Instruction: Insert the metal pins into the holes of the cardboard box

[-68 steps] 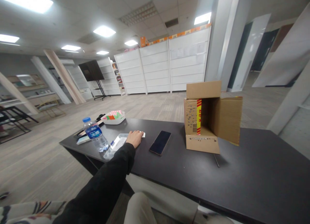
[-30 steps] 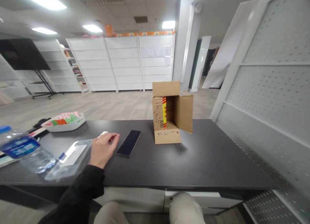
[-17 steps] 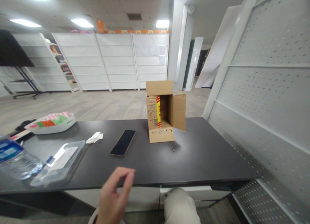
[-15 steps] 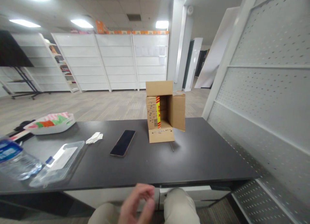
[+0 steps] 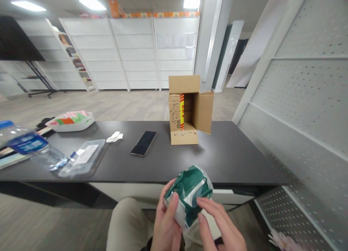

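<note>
A crumpled green and white plastic package [image 5: 191,193] is up in front of my lap, near the table's front edge. My left hand [image 5: 167,216] is wrapped round its left side, thumb on the near face. On the right, my right hand [image 5: 220,222] has its thumb and fingertips at the package's lower right side. Beyond them, on the dark table [image 5: 231,164], stands a cardboard box [image 5: 175,109] with its flaps spread and its opening facing me. A thin metal rod [image 5: 195,149] lies by the box's front flap.
A phone [image 5: 144,143] lies left of the box, beside a crumpled white tissue [image 5: 114,137]. Further left are a clear plastic case [image 5: 87,158], a tilted water bottle [image 5: 31,144] and a white basket [image 5: 72,126]. A perforated panel [image 5: 304,109] rises on the right.
The green and white package has come into view, held at my lap. Both hands are now on it, where before only one empty hand showed. The view has tilted downward.
</note>
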The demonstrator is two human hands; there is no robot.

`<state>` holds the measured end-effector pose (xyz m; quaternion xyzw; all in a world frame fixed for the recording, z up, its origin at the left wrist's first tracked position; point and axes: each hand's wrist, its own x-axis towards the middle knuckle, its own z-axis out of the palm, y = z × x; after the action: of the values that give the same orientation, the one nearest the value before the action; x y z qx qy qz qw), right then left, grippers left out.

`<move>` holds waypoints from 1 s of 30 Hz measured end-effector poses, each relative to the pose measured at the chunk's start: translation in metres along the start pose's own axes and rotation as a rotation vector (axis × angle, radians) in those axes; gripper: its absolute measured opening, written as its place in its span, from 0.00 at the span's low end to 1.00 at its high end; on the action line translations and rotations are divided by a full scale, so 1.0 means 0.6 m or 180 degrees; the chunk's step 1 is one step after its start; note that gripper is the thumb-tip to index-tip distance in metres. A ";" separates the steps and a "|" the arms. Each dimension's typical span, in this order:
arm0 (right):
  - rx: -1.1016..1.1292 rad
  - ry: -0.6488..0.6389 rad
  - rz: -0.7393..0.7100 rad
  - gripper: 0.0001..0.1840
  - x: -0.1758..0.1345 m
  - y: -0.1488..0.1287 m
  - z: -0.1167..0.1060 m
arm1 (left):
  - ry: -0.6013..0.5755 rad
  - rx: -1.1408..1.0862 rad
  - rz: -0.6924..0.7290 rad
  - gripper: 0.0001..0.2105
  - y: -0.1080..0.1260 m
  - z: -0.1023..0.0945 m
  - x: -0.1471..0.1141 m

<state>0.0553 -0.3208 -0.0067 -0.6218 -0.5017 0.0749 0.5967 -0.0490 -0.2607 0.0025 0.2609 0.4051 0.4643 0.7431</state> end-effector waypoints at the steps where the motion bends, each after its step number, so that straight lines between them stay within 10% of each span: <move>1: -0.0066 -0.0048 -0.0086 0.10 0.011 -0.003 -0.005 | 0.0025 -0.0071 0.0079 0.24 0.009 0.008 -0.002; 9: -0.0854 -0.0435 -0.0372 0.10 0.058 -0.007 -0.029 | 0.0002 -0.0188 0.0397 0.26 0.018 0.040 -0.017; 15: -0.0997 -0.0631 0.0547 0.20 0.065 -0.015 -0.019 | 0.0080 0.0183 0.0776 0.24 0.010 0.045 -0.018; 21: 0.0057 -0.0740 0.1462 0.24 0.066 -0.024 -0.012 | 0.0306 0.0444 0.1164 0.22 -0.006 0.057 -0.026; 30: 0.2291 -0.0709 0.2015 0.21 0.060 -0.012 -0.045 | 0.0395 -0.0291 0.0407 0.26 0.008 0.068 0.002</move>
<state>0.0875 -0.3146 0.0250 -0.4863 -0.2911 0.4872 0.6643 -0.0166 -0.2579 0.0277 0.2227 0.4113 0.5441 0.6966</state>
